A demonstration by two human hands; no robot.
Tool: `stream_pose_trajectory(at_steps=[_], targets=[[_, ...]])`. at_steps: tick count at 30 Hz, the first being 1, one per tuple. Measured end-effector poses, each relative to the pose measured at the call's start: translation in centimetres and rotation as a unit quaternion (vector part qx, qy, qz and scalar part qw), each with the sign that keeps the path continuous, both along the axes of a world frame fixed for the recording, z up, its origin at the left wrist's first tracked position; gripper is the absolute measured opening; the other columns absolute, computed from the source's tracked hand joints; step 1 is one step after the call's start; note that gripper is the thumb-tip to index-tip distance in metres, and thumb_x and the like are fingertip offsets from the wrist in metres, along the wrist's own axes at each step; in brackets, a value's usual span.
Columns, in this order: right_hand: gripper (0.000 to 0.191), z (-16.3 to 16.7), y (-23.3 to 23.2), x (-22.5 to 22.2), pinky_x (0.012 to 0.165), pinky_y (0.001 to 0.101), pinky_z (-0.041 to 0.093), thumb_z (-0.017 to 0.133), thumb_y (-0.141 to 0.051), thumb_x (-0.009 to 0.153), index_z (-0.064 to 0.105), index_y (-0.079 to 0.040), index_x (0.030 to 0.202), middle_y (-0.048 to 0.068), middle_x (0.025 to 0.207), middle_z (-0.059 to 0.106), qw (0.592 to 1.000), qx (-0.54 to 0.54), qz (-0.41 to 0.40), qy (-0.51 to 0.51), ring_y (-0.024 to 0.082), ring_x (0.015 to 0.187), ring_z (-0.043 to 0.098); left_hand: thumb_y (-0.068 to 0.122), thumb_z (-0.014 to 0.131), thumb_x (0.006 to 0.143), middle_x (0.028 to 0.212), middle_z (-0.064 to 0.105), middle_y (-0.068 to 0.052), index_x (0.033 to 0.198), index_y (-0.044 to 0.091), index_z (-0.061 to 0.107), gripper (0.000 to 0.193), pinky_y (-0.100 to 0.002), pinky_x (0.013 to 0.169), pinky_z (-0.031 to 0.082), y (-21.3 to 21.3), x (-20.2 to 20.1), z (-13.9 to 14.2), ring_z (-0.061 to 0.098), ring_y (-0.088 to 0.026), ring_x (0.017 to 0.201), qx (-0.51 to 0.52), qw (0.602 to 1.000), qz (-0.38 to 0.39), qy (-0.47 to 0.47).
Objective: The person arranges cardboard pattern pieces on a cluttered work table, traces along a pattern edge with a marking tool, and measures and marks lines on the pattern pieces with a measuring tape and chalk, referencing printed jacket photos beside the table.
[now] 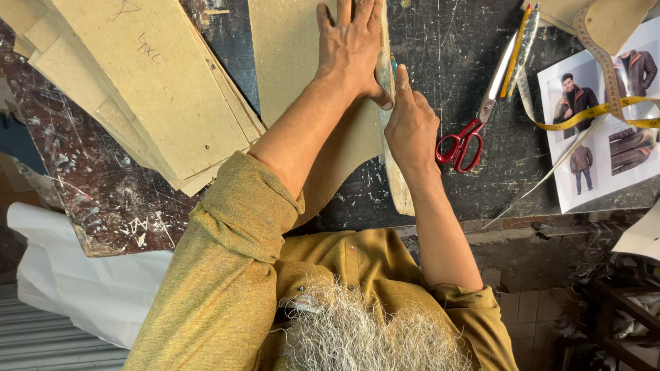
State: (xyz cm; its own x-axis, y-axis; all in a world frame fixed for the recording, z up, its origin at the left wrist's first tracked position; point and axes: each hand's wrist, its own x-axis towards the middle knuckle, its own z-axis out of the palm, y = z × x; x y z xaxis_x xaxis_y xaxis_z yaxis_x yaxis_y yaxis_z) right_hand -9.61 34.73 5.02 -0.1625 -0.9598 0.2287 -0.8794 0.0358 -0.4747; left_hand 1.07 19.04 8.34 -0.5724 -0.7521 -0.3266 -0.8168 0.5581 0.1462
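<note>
My left hand [349, 45] lies flat, fingers spread, on a long wooden ruler [397, 182] that rests over a sheet of brown cardboard [285, 55] on the dark worktable [454, 48]. My right hand [411, 127] is closed around a thin teal-tipped pen or cutter [394, 66], its tip against the ruler's right edge just by my left thumb. Most of the tool is hidden inside my fist. The ruler's lower end sticks out below my right wrist.
A stack of cardboard pattern pieces [144, 82] lies at the upper left. Red-handled scissors [474, 134], a pencil [515, 51], a yellow measuring tape [591, 113] and a printed sheet of jacket photos [605, 130] lie at the right. White paper [82, 275] hangs off the table's near left edge.
</note>
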Motion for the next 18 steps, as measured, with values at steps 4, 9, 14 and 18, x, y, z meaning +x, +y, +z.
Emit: stream_pose_trajectory(at_steps=[4,9,14,18], targets=[[0.056,0.2,0.2,0.5,0.061,0.0391,0.057,0.059,0.006,0.098,0.048,-0.002,0.152,0.013,0.087,0.065,0.999,0.004,-0.006,0.032,0.026,0.072,0.068,0.08,0.092,0.029,0.166,0.014,-0.015,0.159,-0.003,0.01,0.175,-0.073,0.115,0.024,-0.1,0.4,0.2,0.012,-0.041,0.151,-0.003,1.0,0.001,0.017],[0.058,0.1,0.2,0.6,0.057,0.0395,0.056,0.06,0.007,0.096,0.048,-0.002,0.153,0.014,0.085,0.064,0.999,0.028,-0.012,0.039,0.026,0.068,0.067,0.077,0.093,0.028,0.165,0.017,-0.015,0.158,-0.002,0.013,0.173,-0.072,0.115,0.024,-0.1,0.5,0.1,0.015,-0.04,0.15,-0.006,1.0,0.001,0.025],[0.058,0.1,0.2,0.8,0.054,0.0377,0.058,0.058,0.005,0.098,0.046,-0.001,0.154,0.016,0.094,0.067,0.998,0.031,-0.005,0.058,0.028,0.068,0.07,0.073,0.095,0.03,0.158,0.031,-0.014,0.157,-0.001,0.021,0.164,-0.07,0.116,0.024,-0.1,0.5,-0.6,0.025,-0.037,0.146,-0.015,0.999,0.002,0.039],[0.063,0.5,0.5,0.9,0.05,0.0392,0.056,0.059,0.003,0.094,0.044,-0.002,0.154,0.016,0.093,0.068,0.988,0.106,-0.015,0.112,0.029,0.061,0.069,0.075,0.094,0.035,0.154,0.04,-0.015,0.155,-0.002,0.028,0.157,-0.067,0.116,0.026,-0.2,0.1,-1.4,0.033,-0.038,0.144,0.005,1.0,-0.003,0.007]])
